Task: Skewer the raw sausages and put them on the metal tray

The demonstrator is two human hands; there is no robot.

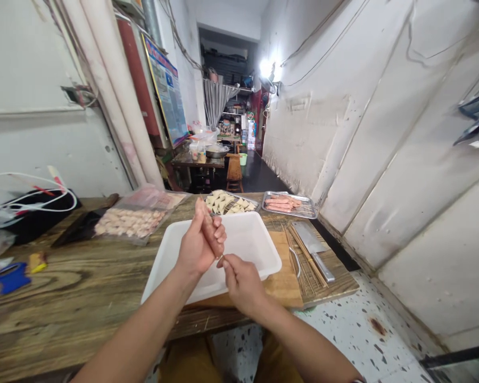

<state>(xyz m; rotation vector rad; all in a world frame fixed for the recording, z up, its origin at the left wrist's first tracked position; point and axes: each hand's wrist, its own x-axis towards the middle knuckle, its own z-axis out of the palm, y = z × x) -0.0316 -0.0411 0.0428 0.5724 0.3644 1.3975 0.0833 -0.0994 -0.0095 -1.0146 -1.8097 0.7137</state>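
Note:
Over a white plastic tub (247,234), my left hand (193,244) has its fingers curled round a meat skewer (212,234), a long pinkish-brown piece of meat on a thin stick. My right hand (243,282) pinches the stick's lower end between thumb and fingers, just below the meat. The skewer leans, its upper end toward the far left. The tub rests on a wooden cutting board (281,287). Part of the meat is hidden by my left fingers.
Bare skewers (303,266) and a cleaver (309,236) lie on the board's right. Behind the tub are a tray of pale folded pieces (227,204) and a metal tray of meat skewers (289,205). A bag of pale chunks (130,221) and a blue object (11,277) lie left.

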